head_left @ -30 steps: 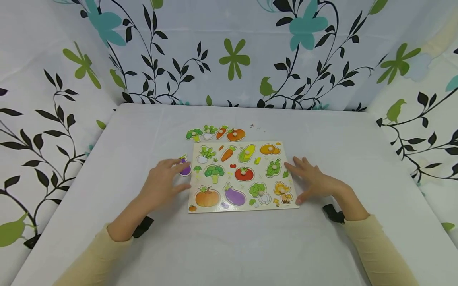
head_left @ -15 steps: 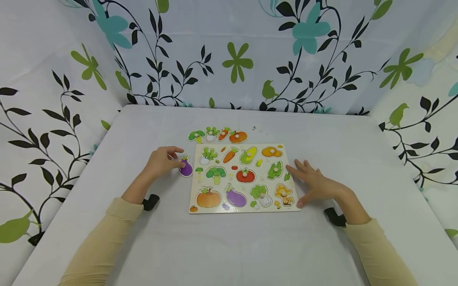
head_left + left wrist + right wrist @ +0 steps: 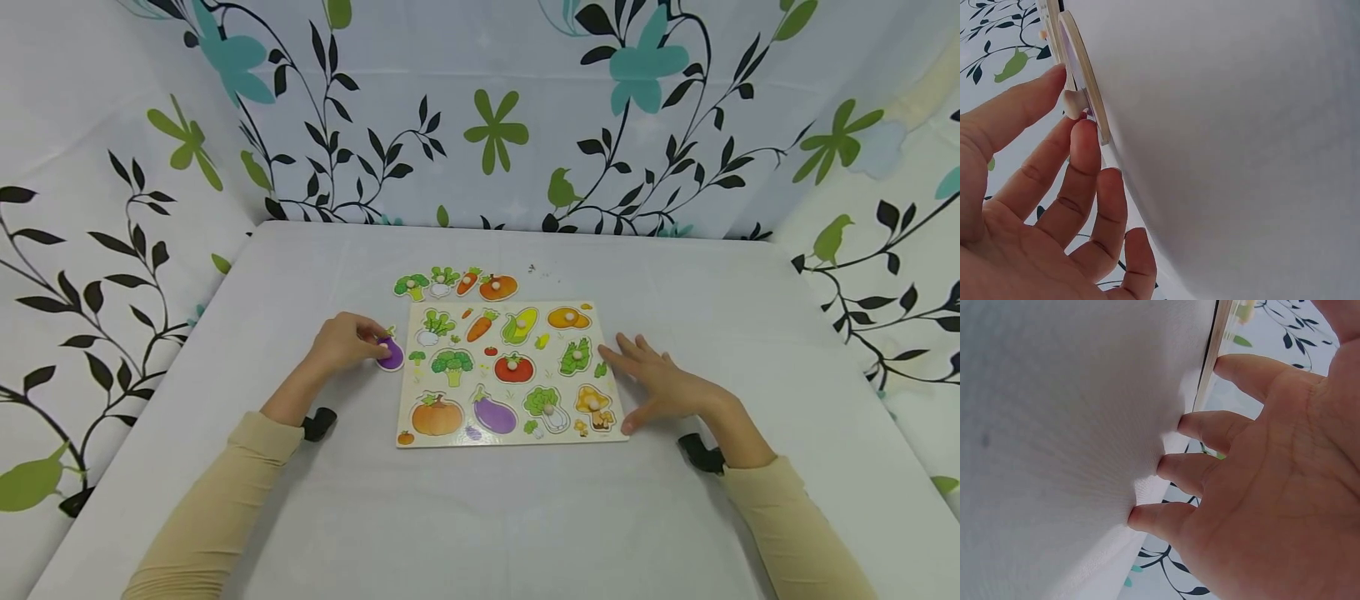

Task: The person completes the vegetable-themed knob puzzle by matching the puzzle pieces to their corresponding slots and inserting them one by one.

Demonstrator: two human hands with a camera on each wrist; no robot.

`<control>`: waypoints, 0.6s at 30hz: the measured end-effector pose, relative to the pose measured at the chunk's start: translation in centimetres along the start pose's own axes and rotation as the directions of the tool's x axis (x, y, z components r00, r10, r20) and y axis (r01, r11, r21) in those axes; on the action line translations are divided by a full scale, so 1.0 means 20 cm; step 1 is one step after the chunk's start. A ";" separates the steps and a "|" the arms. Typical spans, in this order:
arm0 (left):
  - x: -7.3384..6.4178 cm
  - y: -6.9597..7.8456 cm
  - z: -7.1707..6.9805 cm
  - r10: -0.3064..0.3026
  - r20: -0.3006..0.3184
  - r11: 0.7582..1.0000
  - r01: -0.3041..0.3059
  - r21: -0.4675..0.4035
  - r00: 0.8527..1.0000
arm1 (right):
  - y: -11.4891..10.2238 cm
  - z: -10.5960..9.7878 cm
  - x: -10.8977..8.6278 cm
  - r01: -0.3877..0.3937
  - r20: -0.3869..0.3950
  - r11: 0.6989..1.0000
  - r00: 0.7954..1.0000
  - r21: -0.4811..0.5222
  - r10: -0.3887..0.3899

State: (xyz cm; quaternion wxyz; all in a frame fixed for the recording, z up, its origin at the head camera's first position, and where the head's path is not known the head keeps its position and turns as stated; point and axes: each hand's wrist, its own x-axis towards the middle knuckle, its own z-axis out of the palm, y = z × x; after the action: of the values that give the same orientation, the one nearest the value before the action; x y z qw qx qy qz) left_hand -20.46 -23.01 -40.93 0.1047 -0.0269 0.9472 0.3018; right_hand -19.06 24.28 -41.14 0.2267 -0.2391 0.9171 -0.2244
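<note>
Head view, and here's the left hand (image 3: pixel 345 340), thumb and fingers clamped on the eggplant piece (image 3: pixel 392 361), which lies just beside the left edge of the puzzle board (image 3: pixel 549 371). There's room all along the board's near edge, white table (image 3: pixel 480 517) running wide to both sides; behind it, 4 loose pieces crowd the far edge: broccoli (image 3: pixel 410 286), turnip (image 3: pixel 441 288), carrot (image 3: pixel 468 282), pumpkin (image 3: pixel 498 288). Leaf-patterned cloth (image 3: pixel 420 58) rises on 3 sides. The eggplant's long axis runs away from the person, stem at the far end, rounded purple end nearer. Over on the right edge, the right hand (image 3: pixel 660 383) sits with its fingers spread apart. Left wrist view: thumb and fingertips around the pale knob (image 3: pixel 1073 105), the piece seen edge-on, along the tabletop. Right wrist view: 1 fingertip against the board's side, 3 more down on the white surface, gaps between them.
</note>
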 end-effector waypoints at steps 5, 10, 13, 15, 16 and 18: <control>0.01 0.01 0.01 -0.005 0.000 1.000 0.005 0.009 1.000 | 0.01 0.00 0.00 -0.004 -0.003 1.000 1.000 0.000 0.004; 0.01 0.01 0.00 -0.012 0.014 1.000 0.012 0.022 1.000 | 0.02 0.01 0.00 0.000 -0.008 1.000 1.000 -0.003 0.000; 0.01 0.01 0.00 0.003 0.006 0.998 -0.003 0.055 1.000 | 0.02 0.01 0.00 -0.001 -0.007 1.000 1.000 -0.001 0.001; -0.01 0.02 -0.01 0.018 -0.015 0.997 -0.017 0.080 1.000 | 0.02 0.01 0.00 -0.003 -0.004 1.000 1.000 -0.007 0.003; -0.01 0.02 -0.01 0.026 -0.028 0.996 -0.024 0.090 0.999 | 0.01 0.01 0.00 -0.005 -0.003 1.000 1.000 -0.007 0.005; -0.03 0.04 -0.02 0.040 -0.053 0.994 -0.034 0.103 0.998 | 0.01 0.00 0.00 -0.010 -0.002 1.000 1.000 -0.010 0.010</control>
State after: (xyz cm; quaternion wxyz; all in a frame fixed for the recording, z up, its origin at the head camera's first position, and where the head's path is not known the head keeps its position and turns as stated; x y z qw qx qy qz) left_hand -20.02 -22.61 -39.94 0.0743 -0.0121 0.9643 0.2539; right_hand -19.16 24.45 -41.30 0.2257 -0.2357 0.9196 -0.2188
